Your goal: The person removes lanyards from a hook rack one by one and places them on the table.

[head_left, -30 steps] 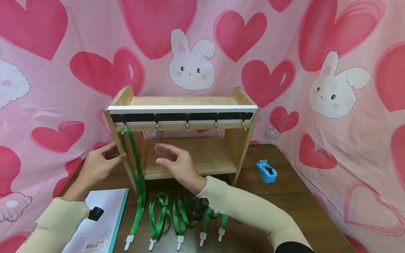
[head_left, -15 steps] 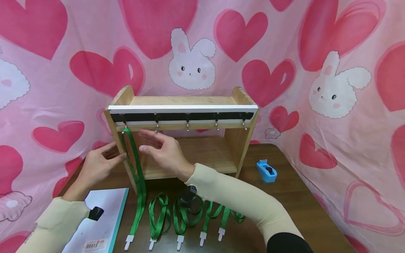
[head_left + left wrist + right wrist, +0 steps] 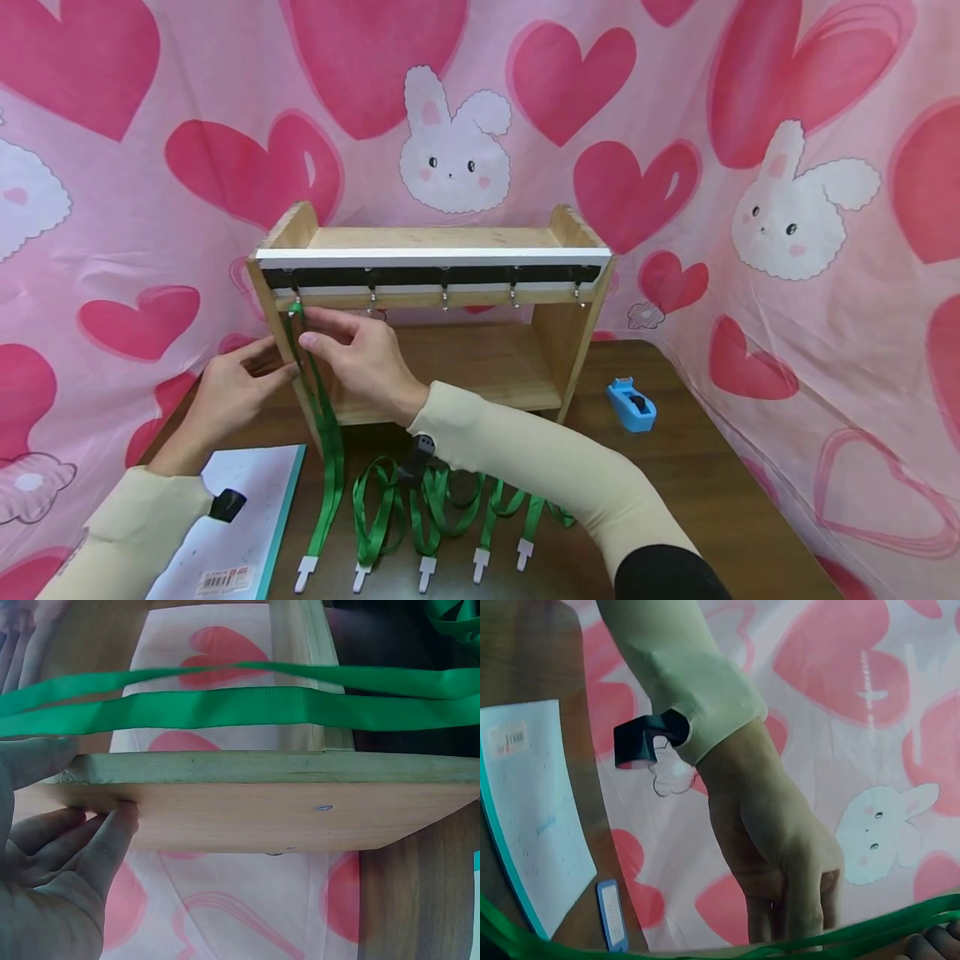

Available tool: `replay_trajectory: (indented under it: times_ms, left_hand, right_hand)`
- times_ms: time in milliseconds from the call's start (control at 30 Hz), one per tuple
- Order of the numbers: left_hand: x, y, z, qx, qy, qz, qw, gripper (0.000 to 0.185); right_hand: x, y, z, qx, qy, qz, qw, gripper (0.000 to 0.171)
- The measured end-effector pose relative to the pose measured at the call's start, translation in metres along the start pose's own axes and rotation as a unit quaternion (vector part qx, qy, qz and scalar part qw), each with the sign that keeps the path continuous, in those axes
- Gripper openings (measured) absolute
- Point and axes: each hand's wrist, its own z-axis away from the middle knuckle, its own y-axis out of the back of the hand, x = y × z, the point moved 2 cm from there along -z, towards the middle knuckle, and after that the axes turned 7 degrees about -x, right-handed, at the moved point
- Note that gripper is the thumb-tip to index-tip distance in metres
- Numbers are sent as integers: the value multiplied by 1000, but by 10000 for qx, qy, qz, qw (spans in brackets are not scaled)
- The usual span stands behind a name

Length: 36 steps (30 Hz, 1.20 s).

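Note:
A green lanyard [image 3: 327, 467] hangs from the leftmost hook [image 3: 294, 300] of a small wooden shelf [image 3: 465, 358], its white clip [image 3: 306, 573] down on the table. My left hand [image 3: 228, 400] holds the shelf's left side panel [image 3: 240, 814], thumb at the front edge and fingers on the outer face. Just under that hook, my right hand [image 3: 360, 358] has its fingertips right at the lanyard's upper straps, fingers loosely extended. In the left wrist view the two green straps [image 3: 217, 709] run across in front of the panel.
Several coiled green lanyards [image 3: 378, 517] with white clips lie in a row before the shelf. More hooks [image 3: 445, 298] line the shelf's front rail. A white pad with a barcode label [image 3: 247, 500] lies left; a blue tape dispenser [image 3: 632, 406] stands right. A patterned pink cloth [image 3: 450, 50] hangs behind.
My right hand has moved left and up from the shelf's middle to the hanging lanyard, and the front strap has shifted left, closer to the other strap. My left hand has stayed in place.

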Motion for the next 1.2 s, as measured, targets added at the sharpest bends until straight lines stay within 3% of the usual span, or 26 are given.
replay_trajectory:
  times_ms: [233, 467, 733, 967, 1200]
  left_hand:
    - [1, 0, -1, -57, 141, 59, 9999, 64]
    - [0, 1, -2, -37, 191, 43, 9998, 63]
    - [-2, 0, 1, -59, 328, 4, 9994, 64]
    - [-2, 0, 0, 60, 139, 50, 9999, 59]
    - [0, -1, 1, 123, 103, -44, 9999, 55]
  right_hand:
    - [-2, -11, -5, 298, -452, -264, 9982, 37]
    - [-5, -20, -9, 555, -608, -958, 9920, 29]
    - [-5, -29, -11, 703, -649, -1081, 9895, 24]
    - [-6, -30, -13, 667, -660, -1506, 9841, 23]
    - [-5, -28, -13, 585, -793, -1560, 9828, 24]
